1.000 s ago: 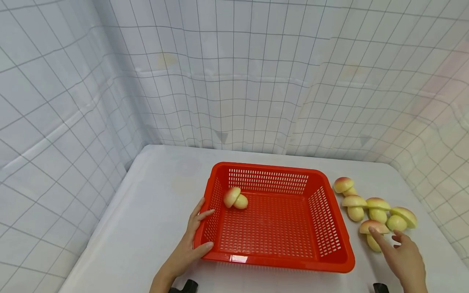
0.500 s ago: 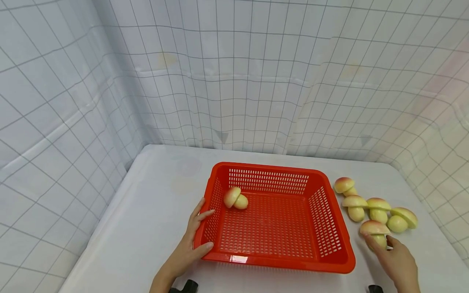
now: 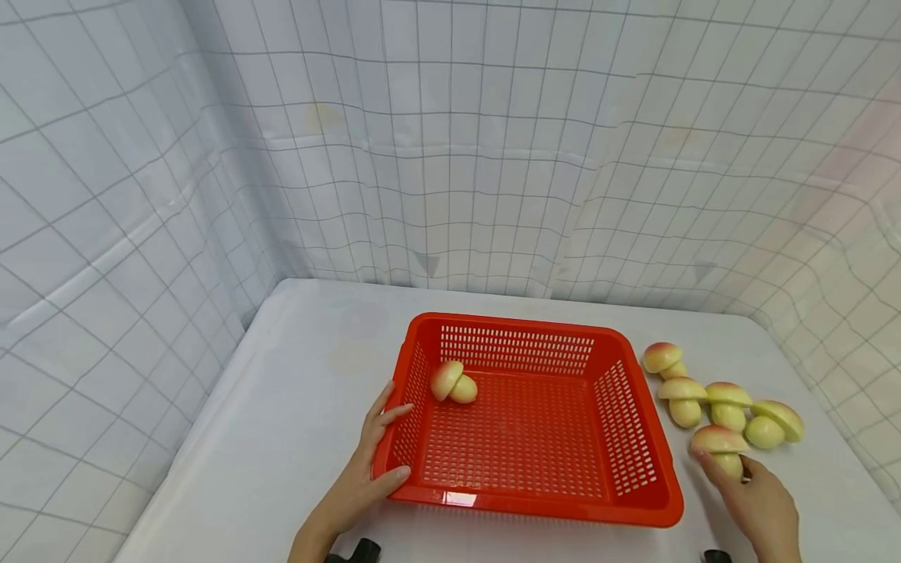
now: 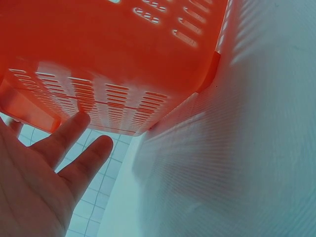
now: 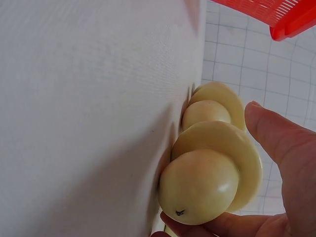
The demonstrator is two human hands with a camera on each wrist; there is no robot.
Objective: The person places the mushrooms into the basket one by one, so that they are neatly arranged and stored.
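A red perforated plastic basket (image 3: 514,513) stands mid-table. My left hand (image 3: 355,473) rests on its front left corner, thumb and a finger over the rim. In the left wrist view, straight fingers (image 4: 91,160) lie against the outer wall. At the table's right side, my right hand (image 3: 763,500) holds a mushroom-shaped piece (image 3: 718,439) between thumb and fingers, at the round stem. That piece has a yellow, red-blushed cap; its stem (image 5: 197,187) bears a small dark mark. It appears to be at table level. Another mushroom-shaped piece (image 3: 446,381) lies in the basket.
Several similar mushroom-shaped pieces (image 3: 684,399) are grouped right of the basket, just beyond my right hand. A white cloth covers the table (image 3: 281,391). Checked white fabric (image 3: 486,156) hangs behind it and along both sides.
My right hand has come down from above the nearest mushroom-shaped piece and now grips its stem. The left hand and basket have stayed in place.
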